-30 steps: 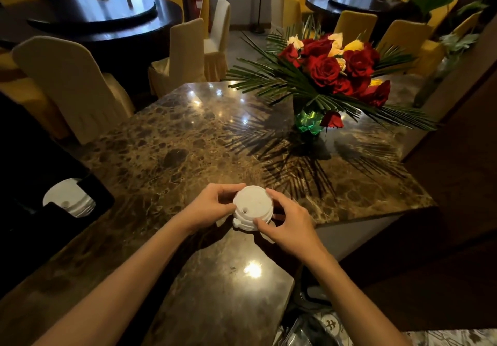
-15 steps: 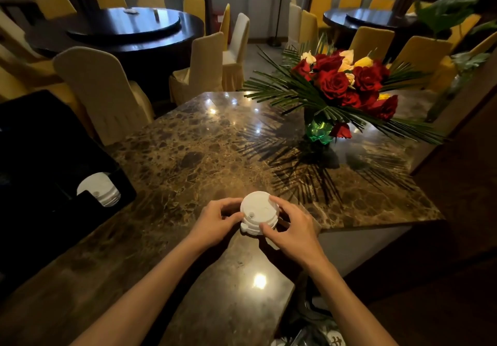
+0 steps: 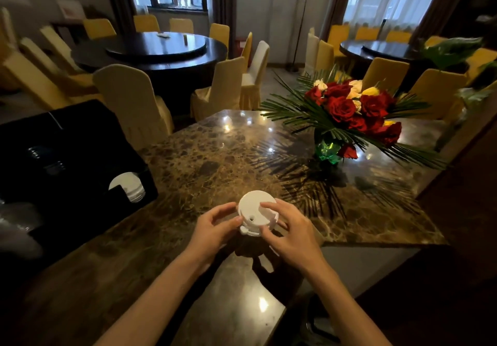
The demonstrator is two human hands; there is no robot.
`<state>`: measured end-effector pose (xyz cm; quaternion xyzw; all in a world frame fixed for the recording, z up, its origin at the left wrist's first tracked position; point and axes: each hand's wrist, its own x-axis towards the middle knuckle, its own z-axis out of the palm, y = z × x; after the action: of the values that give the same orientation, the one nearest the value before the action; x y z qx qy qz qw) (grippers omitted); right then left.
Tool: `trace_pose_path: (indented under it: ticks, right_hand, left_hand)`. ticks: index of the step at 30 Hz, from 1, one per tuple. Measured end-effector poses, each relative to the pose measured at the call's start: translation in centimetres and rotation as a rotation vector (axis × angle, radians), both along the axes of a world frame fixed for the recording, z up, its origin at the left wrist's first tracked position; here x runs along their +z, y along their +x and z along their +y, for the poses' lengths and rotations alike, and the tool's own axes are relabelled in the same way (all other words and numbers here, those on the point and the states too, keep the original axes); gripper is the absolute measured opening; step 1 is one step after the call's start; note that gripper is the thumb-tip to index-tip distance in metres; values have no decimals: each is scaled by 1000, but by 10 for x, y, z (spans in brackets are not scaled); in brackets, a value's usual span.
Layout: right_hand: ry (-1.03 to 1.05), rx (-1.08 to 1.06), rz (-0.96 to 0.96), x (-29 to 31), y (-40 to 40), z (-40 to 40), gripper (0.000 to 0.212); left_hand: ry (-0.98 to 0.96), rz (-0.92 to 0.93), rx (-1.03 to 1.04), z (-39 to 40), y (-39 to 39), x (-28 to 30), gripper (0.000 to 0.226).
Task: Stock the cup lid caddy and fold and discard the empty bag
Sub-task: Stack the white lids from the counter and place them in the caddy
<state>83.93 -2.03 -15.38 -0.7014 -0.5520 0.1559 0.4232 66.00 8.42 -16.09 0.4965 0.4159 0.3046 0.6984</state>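
While both hands are curled around the little stack of white lids [image 3: 256, 214], left hand [image 3: 215, 227] and right hand [image 3: 290, 234] pinching opposite sides, the black caddy [image 3: 80, 173] sits well off to the left of the fingers, so the left hand's nearer, stack axis roughly upright.

Both bare forearms reaching forward from the lower edge, converging toward each other. Left hand [image 3: 215, 227] curled, thumb and fingertips pinching the left side of a stack of white cup lids [image 3: 256, 212]. Right hand [image 3: 289, 234] opposite, just beside the left, back turned up, thumb on the near rim, index finger laid across the top. Wrists level, sleeves absent.
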Motion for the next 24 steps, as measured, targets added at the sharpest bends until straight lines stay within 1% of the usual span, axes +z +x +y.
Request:
trace_pose_path:
  ticks: [2, 6, 9, 14, 17, 21, 24]
  right_hand:
    - [7, 26, -9, 4, -7, 1, 47]
    - [4, 62, -41, 12, -25, 6, 36]
    - [47, 80, -56, 15, -43, 13, 29]
    - [135, 156, -44, 24, -81, 20, 28]
    - [200, 149, -105, 30, -108, 24, 28]
    - [226, 153, -203, 38, -147, 24, 31]
    - [246, 194, -228, 48, -176, 24, 28]
  left_hand:
    - [-47, -48, 45, -4, -3, 3, 42]
    - [-152, -193, 97, -17, -13, 7, 38]
    - [-191, -209, 174, -24, -28, 10, 35]
    - [-213, -263, 284, -37, -61, 18, 30]
    - [-268, -352, 311, -46, -88, 24, 32]
    - [-316, -466, 332, -57, -129, 36, 38]
    - [-354, -517, 355, -64, -156, 44, 34]
